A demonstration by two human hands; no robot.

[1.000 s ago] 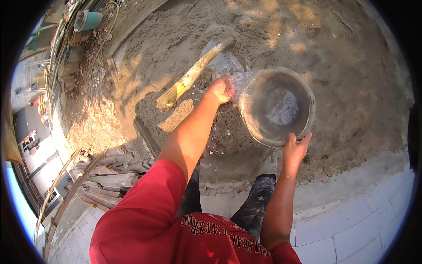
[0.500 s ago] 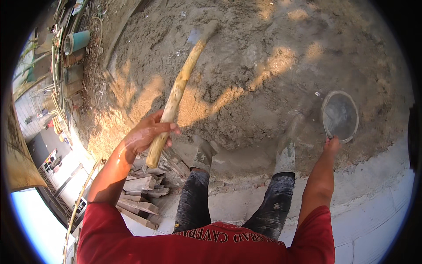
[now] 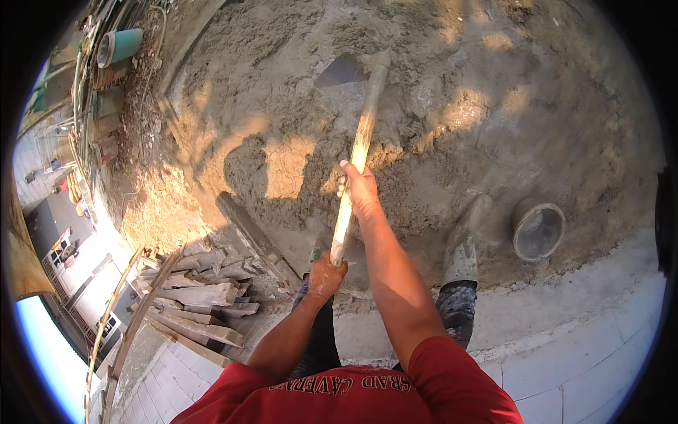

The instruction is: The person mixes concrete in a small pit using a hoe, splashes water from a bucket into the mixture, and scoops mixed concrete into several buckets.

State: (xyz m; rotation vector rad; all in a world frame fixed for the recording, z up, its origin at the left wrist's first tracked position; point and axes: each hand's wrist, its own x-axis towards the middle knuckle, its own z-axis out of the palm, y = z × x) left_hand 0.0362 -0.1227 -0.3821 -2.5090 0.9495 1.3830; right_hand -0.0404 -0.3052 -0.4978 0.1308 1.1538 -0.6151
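Note:
Both of my hands grip a hoe [image 3: 365, 127] by its pale wooden handle. My left hand [image 3: 326, 275] is wrapped round the butt end, low and near my legs. Further up, about mid-handle, my right hand [image 3: 359, 189] is closed round the wood. The handle points away from me, leaning slightly right. Its grey, flat blade [image 3: 340, 71] extends to the left at the far end, over or against wet grey mortar [image 3: 282, 78]; the exact contact cannot be made out. A mortar-smeared bucket [image 3: 524, 213] stands to the right of my right boot [image 3: 462, 251].
Stacked wooden offcuts [image 3: 205, 293] and a plank [image 3: 258, 240] lie at my left. A long pole [image 3: 113, 311] leans near them. At the far left are a turquoise bucket [image 3: 126, 47] and bamboo poles. Pale paving [image 3: 586, 318] borders the mortar at the near right.
My right hand has let go of the bucket, which now stands on the ground, and has taken the hoe's handle. My left hand has moved down and right to the handle's end; the hoe swung right.

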